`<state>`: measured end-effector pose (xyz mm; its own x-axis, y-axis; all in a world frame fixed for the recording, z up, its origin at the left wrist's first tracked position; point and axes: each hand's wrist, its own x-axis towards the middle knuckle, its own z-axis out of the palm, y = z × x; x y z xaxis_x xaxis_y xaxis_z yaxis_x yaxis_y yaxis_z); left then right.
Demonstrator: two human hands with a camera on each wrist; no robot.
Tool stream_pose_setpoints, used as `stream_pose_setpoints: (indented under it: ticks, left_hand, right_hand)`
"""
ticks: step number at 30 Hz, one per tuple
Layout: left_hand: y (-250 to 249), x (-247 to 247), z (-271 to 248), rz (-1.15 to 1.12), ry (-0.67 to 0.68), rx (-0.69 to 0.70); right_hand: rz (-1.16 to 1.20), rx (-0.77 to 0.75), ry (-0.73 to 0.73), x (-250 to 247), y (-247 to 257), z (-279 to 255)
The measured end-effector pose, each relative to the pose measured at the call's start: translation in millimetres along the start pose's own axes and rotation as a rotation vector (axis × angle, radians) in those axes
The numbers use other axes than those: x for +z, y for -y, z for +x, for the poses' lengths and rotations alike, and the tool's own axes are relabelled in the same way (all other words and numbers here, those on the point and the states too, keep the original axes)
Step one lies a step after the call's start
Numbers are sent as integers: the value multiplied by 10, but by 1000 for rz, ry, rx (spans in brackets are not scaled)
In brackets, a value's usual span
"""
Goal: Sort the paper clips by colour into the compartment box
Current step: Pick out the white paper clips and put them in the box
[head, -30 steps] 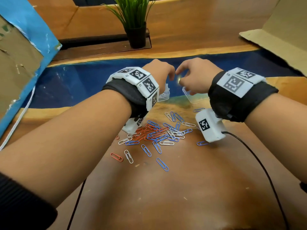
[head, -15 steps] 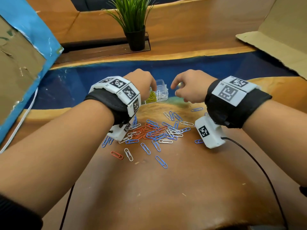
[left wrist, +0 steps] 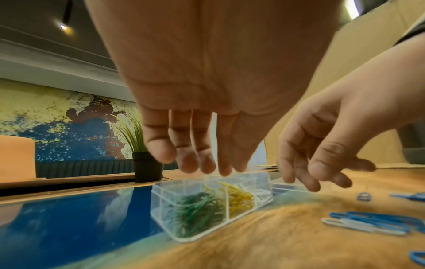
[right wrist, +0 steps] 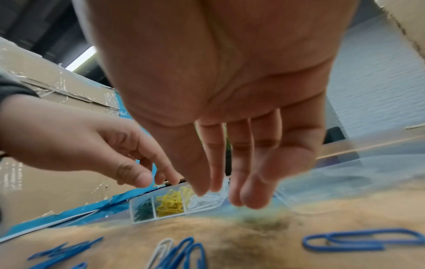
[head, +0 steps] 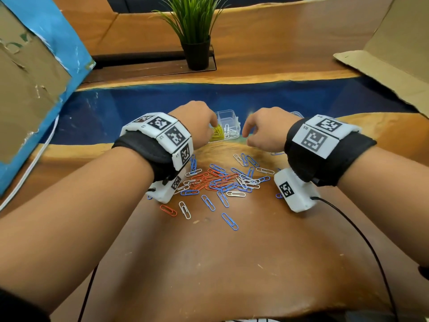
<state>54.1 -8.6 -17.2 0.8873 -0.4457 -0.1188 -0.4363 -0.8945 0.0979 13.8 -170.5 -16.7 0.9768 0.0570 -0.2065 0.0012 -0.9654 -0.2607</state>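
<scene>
Green, yellow and some white clips boxed — the blue, red and remaining white ones are not yet sorted.

The clear plastic compartment box (head: 228, 126) sits at the table's blue-resin edge, holding green (left wrist: 197, 209), yellow (right wrist: 170, 203) and white clips (right wrist: 204, 200) in adjoining compartments. The loose heap of blue, red and white paper clips (head: 220, 182) lies on the brown wooden table (head: 232, 263), just nearer the person than the box. The left hand (head: 197, 122) hangs over the yellow compartment and the right hand (head: 264, 129) just beside the box — both with fingers loosely spread, holding nothing I can see. A potted green grass plant (head: 195, 31) and cardboard sheets (head: 394, 54) stand well clear; only the tangled heap should slow picking.
</scene>
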Motion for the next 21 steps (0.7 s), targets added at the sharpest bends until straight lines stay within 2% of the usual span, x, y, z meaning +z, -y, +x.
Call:
stream_pose_setpoints:
  ticks: [4,11,21]
  left_hand:
    - [-40,10,-100,-32,2,63]
    - [10,48,-276,-33,220,57]
    - [133,85,-432,14,239,-15]
  right_hand:
    - [-49,-62,26,76,134,-47]
    - [-196,-55,81,155,233,-5]
    - [-208,-77,169,203,320,-37]
